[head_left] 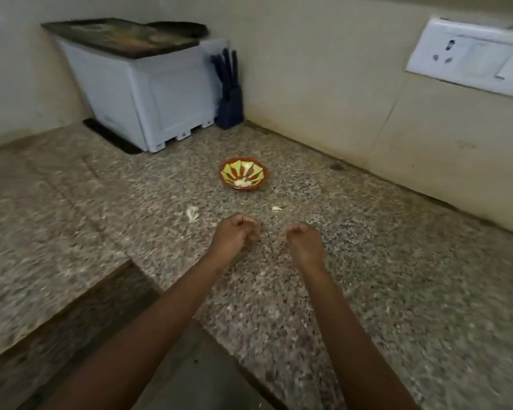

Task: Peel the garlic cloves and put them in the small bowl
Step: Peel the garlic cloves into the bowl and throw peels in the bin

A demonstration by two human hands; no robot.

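Your work surface is the speckled granite counter (pixel 367 261), running from your near edge to the far wall. In the far left corner stands a white box-shaped appliance (pixel 148 93) with a dark board on top. A blue knife block (pixel 230 93) is just to its right, and a white socket plate (pixel 471 57) is on the right wall. You need none of these for peeling.

Your left hand (pixel 234 236) and right hand (pixel 304 244) are low over the counter, near each other but not touching. Both have their fingers curled inward. Blur and your knuckles hide the fingertips, so I cannot tell whether either hand pinches a clove.

The small bowl (pixel 244 173), red-rimmed with a yellow-green pattern, sits just beyond your hands. Something pale, probably peeled garlic (pixel 243 182), lies against its near inner side.

One pale scrap (pixel 192 214) lies left of your left hand. A smaller pale piece (pixel 276 208) lies between your right hand and the bowl. Either could be skin or clove.

If you do hold a clove, work the skin loose with a thumbnail, let the skin fall on the counter, and reach straight forward to drop only the clove in the bowl. Then check the two pale bits so no clove is left out.
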